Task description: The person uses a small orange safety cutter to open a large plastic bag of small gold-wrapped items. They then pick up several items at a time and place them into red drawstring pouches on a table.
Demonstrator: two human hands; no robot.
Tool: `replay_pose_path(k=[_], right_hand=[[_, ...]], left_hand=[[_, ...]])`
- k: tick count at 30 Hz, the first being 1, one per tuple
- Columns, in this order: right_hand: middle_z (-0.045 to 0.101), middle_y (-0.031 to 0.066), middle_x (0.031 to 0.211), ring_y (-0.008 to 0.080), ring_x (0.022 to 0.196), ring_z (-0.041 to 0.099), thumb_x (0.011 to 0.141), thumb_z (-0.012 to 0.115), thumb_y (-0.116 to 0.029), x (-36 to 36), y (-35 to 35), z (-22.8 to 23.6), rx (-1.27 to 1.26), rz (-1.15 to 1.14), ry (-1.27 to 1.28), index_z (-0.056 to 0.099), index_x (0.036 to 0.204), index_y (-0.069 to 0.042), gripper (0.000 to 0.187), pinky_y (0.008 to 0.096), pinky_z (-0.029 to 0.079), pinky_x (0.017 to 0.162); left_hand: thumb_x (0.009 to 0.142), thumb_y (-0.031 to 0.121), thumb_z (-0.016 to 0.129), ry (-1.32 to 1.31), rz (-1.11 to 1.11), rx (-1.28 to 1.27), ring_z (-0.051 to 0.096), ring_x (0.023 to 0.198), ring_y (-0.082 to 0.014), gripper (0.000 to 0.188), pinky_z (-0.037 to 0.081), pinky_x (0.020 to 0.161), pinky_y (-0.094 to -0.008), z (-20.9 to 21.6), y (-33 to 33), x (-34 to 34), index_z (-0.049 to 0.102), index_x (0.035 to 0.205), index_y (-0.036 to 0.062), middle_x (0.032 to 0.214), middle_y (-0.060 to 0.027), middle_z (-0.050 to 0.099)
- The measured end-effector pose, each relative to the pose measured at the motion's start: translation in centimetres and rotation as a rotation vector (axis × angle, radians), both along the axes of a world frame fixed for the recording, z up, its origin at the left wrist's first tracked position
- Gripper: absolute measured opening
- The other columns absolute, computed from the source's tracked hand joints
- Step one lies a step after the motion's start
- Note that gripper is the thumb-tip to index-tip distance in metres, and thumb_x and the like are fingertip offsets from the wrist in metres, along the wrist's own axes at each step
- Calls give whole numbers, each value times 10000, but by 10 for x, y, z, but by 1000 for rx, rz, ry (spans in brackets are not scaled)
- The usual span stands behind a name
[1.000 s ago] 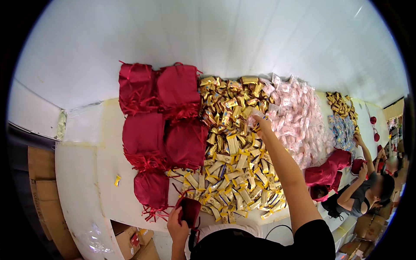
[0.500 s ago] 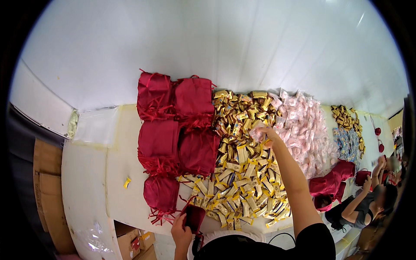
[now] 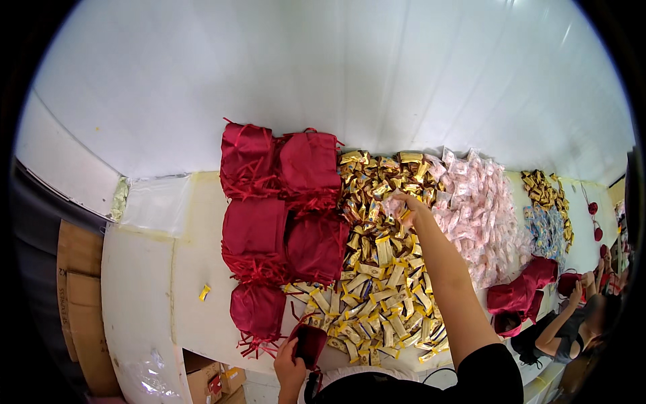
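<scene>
At the near edge of the table my left hand [image 3: 289,365] grips a small dark red drawstring pouch [image 3: 311,345], its mouth open. My right hand [image 3: 413,214] is stretched out over the heap of gold-wrapped candies [image 3: 367,185], fingers closed. A pale pink wrapped packet [image 3: 391,205] shows at its fingertips. Right of that hand spreads a heap of pink and white wrapped packets [image 3: 471,202]. Nearer to me, under my right forearm, lie many cream and yellow wrapped bars [image 3: 383,296]. Whether my right fingers also touch a gold candy is hidden.
Stacks of dark red pouches [image 3: 254,225] with ribbons stand left of the candies. One yellow-wrapped piece [image 3: 204,292] lies alone farther left. At right are more red pouches [image 3: 515,296], blue packets [image 3: 544,225] and another person [image 3: 572,323]. Cardboard boxes [image 3: 84,303] stand at the left.
The whole view has shifted slightly, so the table sits lower in it. My right hand stays over the gold candies with the pink packet; my left still holds the pouch.
</scene>
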State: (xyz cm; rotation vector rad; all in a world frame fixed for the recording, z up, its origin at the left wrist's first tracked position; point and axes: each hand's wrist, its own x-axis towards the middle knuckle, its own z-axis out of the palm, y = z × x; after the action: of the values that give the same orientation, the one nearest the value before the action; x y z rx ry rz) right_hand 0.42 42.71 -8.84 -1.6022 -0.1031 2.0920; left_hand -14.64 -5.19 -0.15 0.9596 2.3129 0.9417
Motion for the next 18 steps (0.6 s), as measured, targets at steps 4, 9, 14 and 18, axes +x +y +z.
replay_pose_path(k=[4, 9, 14, 18], right_hand=[[524, 29, 695, 107, 444, 468, 739, 665, -108, 19, -6, 1, 99, -32, 68, 532, 804, -44, 162, 187, 422, 366], [536, 33, 691, 86, 432, 473, 776, 630, -119, 37, -91, 45, 333, -7, 129, 524, 875, -23, 174, 176, 416, 357], [591, 76, 818, 99, 582, 521, 727, 631, -113, 41, -240, 122, 549, 407, 498, 536, 1011, -28, 312, 187, 409, 423], [586, 91, 903, 119, 674, 554, 700, 639, -93, 4, -351, 168, 679, 351, 485, 463, 1137, -62, 472, 200, 435, 480]], left_hand=[[614, -22, 457, 17, -25, 27, 524, 1031, -357, 475, 396, 915, -373, 1, 1, 3, 568, 1076, -2, 1100, -222, 547], [623, -4, 464, 33, -77, 93, 501, 1066, -371, 503, 379, 938, -378, 21, -7, -3, 546, 1119, 8, 1138, -229, 527], [637, -6, 455, 35, -287, 153, 506, 1077, -314, 599, 425, 879, -332, 53, 10, -4, 452, 1234, 32, 1288, -152, 440], [641, -6, 459, -6, -328, 223, 565, 977, -305, 625, 475, 735, -317, 70, 0, 5, 427, 1263, 52, 1334, -113, 401]])
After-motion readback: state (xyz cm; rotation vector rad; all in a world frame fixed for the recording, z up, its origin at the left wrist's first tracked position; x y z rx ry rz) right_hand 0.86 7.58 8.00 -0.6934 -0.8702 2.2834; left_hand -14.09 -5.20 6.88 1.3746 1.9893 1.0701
